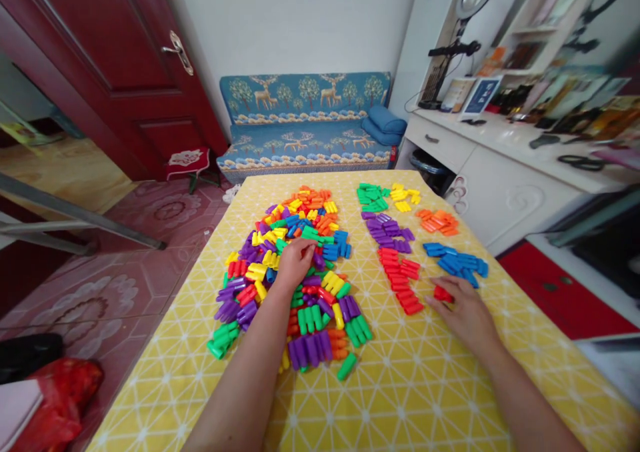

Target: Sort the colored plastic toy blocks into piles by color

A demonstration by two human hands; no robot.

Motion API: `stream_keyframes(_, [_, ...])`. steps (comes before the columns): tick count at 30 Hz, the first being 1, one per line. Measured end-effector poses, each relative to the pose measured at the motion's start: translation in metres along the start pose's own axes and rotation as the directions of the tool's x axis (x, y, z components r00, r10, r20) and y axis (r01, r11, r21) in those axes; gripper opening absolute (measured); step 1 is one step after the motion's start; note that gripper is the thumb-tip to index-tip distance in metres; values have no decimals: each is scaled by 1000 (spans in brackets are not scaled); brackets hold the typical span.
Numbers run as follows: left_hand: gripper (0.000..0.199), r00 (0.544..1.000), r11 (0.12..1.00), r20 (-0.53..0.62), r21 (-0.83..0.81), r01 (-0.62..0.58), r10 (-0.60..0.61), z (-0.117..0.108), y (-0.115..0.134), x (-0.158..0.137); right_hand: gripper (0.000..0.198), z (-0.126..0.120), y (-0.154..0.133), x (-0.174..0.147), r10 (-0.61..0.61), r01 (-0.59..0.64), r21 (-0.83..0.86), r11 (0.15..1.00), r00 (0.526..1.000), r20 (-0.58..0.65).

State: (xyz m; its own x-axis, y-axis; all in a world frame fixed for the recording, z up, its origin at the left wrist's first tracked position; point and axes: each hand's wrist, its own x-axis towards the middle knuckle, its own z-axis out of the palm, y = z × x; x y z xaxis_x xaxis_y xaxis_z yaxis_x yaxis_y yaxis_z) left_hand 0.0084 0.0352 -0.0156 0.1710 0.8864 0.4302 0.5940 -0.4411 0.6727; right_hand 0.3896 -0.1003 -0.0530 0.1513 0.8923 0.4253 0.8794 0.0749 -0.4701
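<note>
Left hand (pixel 296 260) curled down into the mixed block pile (pixel 293 285) — grip seemingly pinching one, hard to tell; right hand (pixel 463 312) spread flat on the counter (pixel 425 385), fingertips touching a red block (pixel 443 294).

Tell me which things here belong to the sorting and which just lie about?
In use: mixed block pile under left hand; red piece at right hand; sorted red group, blue group.
Lying about: sofa, scissors, red bag.

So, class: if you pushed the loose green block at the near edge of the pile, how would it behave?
The green block looks like hard, glossy plastic, so probably stiff and light. Its rounded, tube-like shape might let it roll or skid on the yellow tablecloth.
</note>
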Motion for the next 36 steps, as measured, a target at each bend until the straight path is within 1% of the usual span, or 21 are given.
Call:
stream_keyframes(2, [20, 1000, 1000, 4, 0, -11, 11, 1, -2, 0, 42, 0, -1, -1, 5, -5, 65, 998, 1000, -4])
stream_keyframes(3, [20, 1000, 1000, 10, 1, -16, 16, 1, -2, 0, 41, 0, -1, -1, 26, -25, 95, 995, 1000, -6])
stream_keyframes(6, [21, 999, 1000, 31, 13, -21, 21, 0, -1, 0, 42, 0, -4, 1, 174, -172, 175, 969, 985, 3])
stream_keyframes(8, [21, 999, 1000, 41, 16, -24, 23, -1, 0, 0, 43, 2, -9, 4, 237, -242, 254, 936, 970, 51])
stream_keyframes(11, [21, 999, 999, 44, 15, -30, 30, -2, 1, 0, 40, 9, -22, 11, 205, -236, 354, 905, 971, 121])
stream_keyframes(13, [21, 999, 999, 42, 17, -32, 31, -2, 1, 0, 37, 16, -30, 17, 186, -224, 377, 899, 973, 134])
stream_keyframes(15, [21, 999, 999, 39, 17, -30, 30, -1, 1, 0, 35, 21, -35, 23, 196, -229, 394, 890, 973, 121])
stream_keyframes(18, [22, 999, 1000, 36, 17, -25, 24, -1, 1, 0, 34, 28, -41, 29, 242, -247, 440, 863, 968, 69])
stream_keyframes(20, [22, 999, 1000, 37, 17, -21, 20, -1, 0, -1, 33, 32, -45, 29, 248, -232, 461, 856, 968, 26])
stream_keyframes(21, [22, 999, 1000, 39, 16, -19, 18, 0, -1, -1, 32, 33, -47, 29, 223, -203, 459, 865, 975, 11])
stream_keyframes(24, [21, 999, 1000, 43, 15, -10, 9, 1, -4, 0, 28, 36, -51, 27, 72, -59, 415, 908, 997, -16])
stream_keyframes(26, [21, 999, 1000, 45, 18, -8, 7, 1, -5, 0, 22, 35, -54, 27, 3, 15, 389, 921, 999, -47])
stream_keyframes(28, [21, 999, 1000, 44, 21, -12, 11, 2, -6, 0, 19, 32, -56, 26, -7, 38, 386, 922, 997, -80])
stream_keyframes(32, [21, 1000, 1000, 27, 25, -11, 11, 2, -4, -1, 20, 26, -60, 25, 2, 42, 400, 915, 994, -108])
stream_keyframes(36, [20, 999, 999, 37, 36, -2, 0, 0, -2, -1, 19, 25, -61, 24, 19, 41, 401, 915, 989, -144])
